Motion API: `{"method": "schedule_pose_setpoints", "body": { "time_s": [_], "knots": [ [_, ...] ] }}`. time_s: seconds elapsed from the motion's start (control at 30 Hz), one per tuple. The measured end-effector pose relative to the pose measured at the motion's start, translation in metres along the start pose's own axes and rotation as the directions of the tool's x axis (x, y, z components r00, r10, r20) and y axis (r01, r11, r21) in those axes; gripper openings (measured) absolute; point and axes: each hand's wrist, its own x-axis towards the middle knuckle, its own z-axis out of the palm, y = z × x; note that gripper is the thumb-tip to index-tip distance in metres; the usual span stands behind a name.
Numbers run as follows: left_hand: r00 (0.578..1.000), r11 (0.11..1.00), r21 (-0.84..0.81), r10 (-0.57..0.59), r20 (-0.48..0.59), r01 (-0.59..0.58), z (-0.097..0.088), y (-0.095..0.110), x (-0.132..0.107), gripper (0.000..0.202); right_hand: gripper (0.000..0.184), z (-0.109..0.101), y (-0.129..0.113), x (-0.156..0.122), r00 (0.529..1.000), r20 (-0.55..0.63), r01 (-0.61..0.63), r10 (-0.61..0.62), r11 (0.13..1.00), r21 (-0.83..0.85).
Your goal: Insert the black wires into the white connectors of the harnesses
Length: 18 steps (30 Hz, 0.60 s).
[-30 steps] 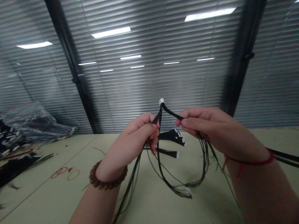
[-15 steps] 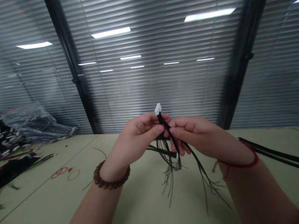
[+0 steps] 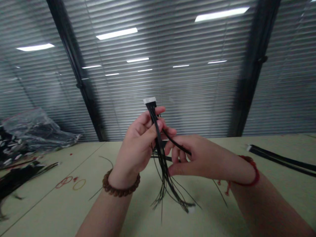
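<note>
Just above the table, my left hand [image 3: 144,138] is closed round a bundle of black wires below a white connector [image 3: 149,100]. This wire harness [image 3: 160,154] hangs down past my thumb, its thin loose ends fanning out below. A small whitish piece [image 3: 191,208] shows at the lower end, blurred. My right hand [image 3: 187,156] is beside the bundle, with fingers curled and thumb against the hanging wires. One black strand runs from my left hand across the right fingers into that palm. More dark wires lie behind the hands, partly hidden.
At left, a clear plastic bag [image 3: 41,128] lies near black cables [image 3: 22,176] with white ends. Red and yellow rubber bands [image 3: 79,184] rest on the pale table [image 3: 61,214]. Black flat cables [image 3: 278,158] lie at right. A glass partition with blinds [image 3: 160,79] stands behind.
The white connector has moved up and left, and its broad side now shows. My right hand has moved lower along the wires, which now hang together below my left hand.
</note>
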Motion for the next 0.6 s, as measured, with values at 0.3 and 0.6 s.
{"method": "schedule_pose_setpoints", "body": {
  "time_s": [0.3,0.6],
  "knots": [
    [0.993,0.938,-0.333,-0.113,-0.028,0.097,0.006,0.027,-0.008,0.017,0.047,0.039,-0.01,0.027,0.937,0.318,0.133,-0.143,0.99,0.05],
    [0.97,0.998,-0.046,-0.053,-0.239,0.043,-0.035,0.03,-0.002,0.012,0.035,0.041,0.033,-0.06,0.924,0.379,-0.054,0.049,0.999,0.001]
  ]
}}
